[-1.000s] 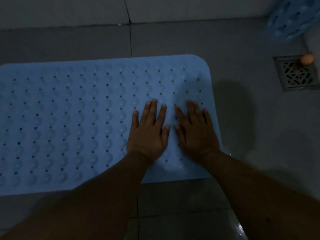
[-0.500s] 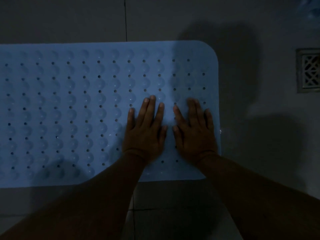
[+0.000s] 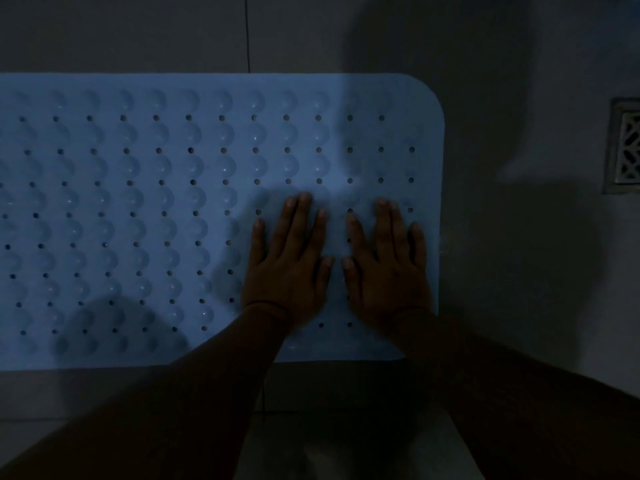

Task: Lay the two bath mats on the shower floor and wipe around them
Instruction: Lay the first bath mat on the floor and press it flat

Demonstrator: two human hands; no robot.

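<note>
Pressing both palms flat, fingers straight and slightly spread, left hand [image 3: 289, 268] beside right hand [image 3: 386, 268] on the right end of the pale blue dimpled rubber bath mat [image 3: 156, 209] lying on the grey tiled shower floor [image 3: 519, 306], I'd lean in and work outward so it grips.

The dim grey tiled shower floor [image 3: 519, 306] carries a light blue rubber bath mat [image 3: 156, 202], rounded at the corners, dotted with holes and domed bumps, lying flat. A square metal drain grate [image 3: 627, 147] sits well right of it.
</note>
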